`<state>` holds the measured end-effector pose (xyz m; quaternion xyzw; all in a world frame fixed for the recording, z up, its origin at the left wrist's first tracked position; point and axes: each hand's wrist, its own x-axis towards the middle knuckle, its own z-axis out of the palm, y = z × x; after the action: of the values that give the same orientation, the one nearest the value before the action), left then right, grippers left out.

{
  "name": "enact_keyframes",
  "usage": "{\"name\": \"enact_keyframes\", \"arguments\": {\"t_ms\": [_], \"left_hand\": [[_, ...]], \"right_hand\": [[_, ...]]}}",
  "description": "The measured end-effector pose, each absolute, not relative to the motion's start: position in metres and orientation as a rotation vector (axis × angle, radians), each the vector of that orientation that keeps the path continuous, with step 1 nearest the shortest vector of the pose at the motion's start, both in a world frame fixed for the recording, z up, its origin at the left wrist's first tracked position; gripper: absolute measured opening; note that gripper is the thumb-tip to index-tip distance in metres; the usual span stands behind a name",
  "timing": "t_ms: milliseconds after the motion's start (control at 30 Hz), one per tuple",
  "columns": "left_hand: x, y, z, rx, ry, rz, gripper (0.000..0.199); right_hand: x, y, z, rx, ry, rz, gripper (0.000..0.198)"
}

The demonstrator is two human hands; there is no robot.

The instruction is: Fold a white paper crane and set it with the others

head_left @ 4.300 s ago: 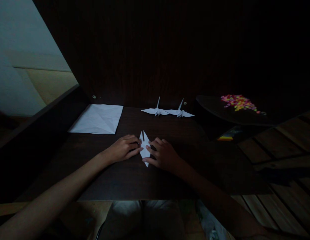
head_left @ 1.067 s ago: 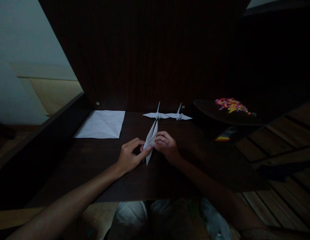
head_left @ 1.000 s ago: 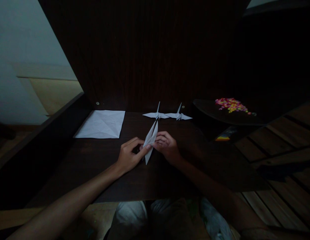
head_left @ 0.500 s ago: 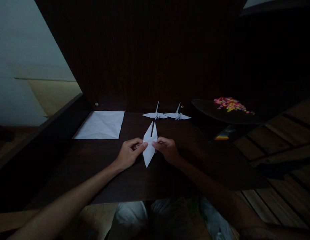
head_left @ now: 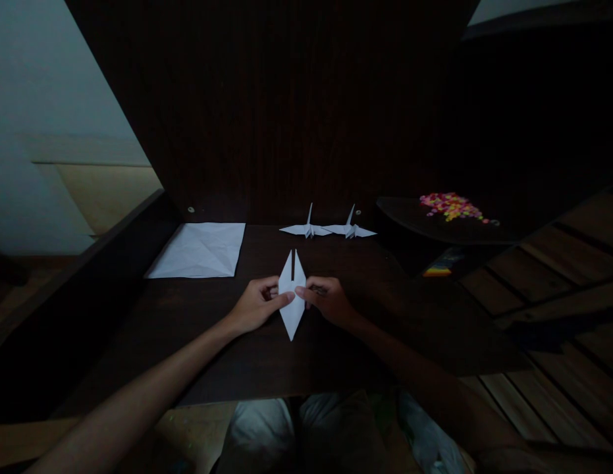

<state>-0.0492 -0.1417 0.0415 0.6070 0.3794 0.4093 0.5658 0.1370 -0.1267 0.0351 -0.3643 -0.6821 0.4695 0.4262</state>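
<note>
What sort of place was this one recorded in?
Probably a dim room in a home, though which room is unclear. A dark wood-look desk with a tall back panel, a pale wall at left and wooden slats at right suggest it.

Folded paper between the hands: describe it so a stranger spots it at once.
At the dark tabletop, find the left hand and right hand pinching one white folded paper between them. It is a narrow diamond, split into two tips at the far end. That split sets it apart from the winged paper cranes behind and the broad creased sheet.
</note>
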Motion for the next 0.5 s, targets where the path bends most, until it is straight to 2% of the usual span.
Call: {"name": "enact_keyframes", "arguments": {"t_ms": [267, 500], "left_hand": [[-0.0507, -0.1437, 0.0437, 1.474, 0.861, 0.911, 0.028], [-0.0479, -0.1470, 0.0385, 1.535, 0.982, 1.058, 0.028]], "right_hand": [[0.1374, -0.1247, 0.0391, -0.874, -1.498, 1.356, 0.030], [0.1354, -0.1267, 0.0391, -0.851, -1.492, 1.417, 0.030]]}}
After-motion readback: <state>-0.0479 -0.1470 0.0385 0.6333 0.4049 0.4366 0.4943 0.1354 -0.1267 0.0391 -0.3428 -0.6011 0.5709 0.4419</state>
